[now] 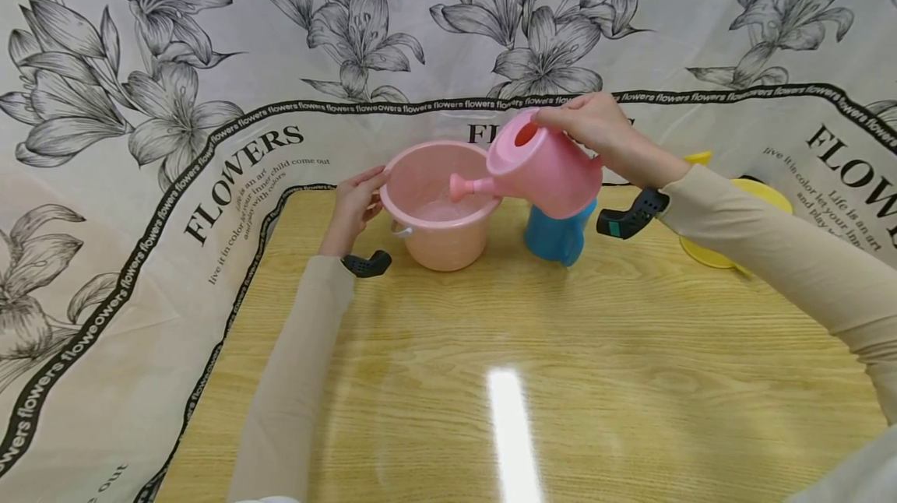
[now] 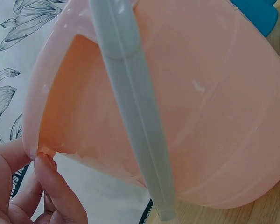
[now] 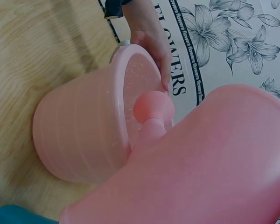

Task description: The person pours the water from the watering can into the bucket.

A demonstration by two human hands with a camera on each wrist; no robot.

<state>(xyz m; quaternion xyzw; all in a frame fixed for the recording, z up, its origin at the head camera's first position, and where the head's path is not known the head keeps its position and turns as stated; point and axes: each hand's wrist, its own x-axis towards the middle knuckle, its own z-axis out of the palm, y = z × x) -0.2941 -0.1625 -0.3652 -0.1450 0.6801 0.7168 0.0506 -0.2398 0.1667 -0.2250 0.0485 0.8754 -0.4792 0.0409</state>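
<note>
A pink bucket stands upright on the table, its pale handle hanging down the side. At the bucket's left rim is my left hand; in the left wrist view its thumb and fingers pinch that rim. My right hand grips a pink watering can at its top and holds it tilted in the air to the right of the bucket. The can's round sprinkler head points into the bucket's mouth. Light specks like water drops show inside the bucket. The right fingers are out of sight in the right wrist view.
A blue cup-like vessel with a handle stands right of the bucket, partly behind the watering can. Farther right, a yellow object is partly hidden by the right forearm. A flower-printed cloth rises behind the wooden table.
</note>
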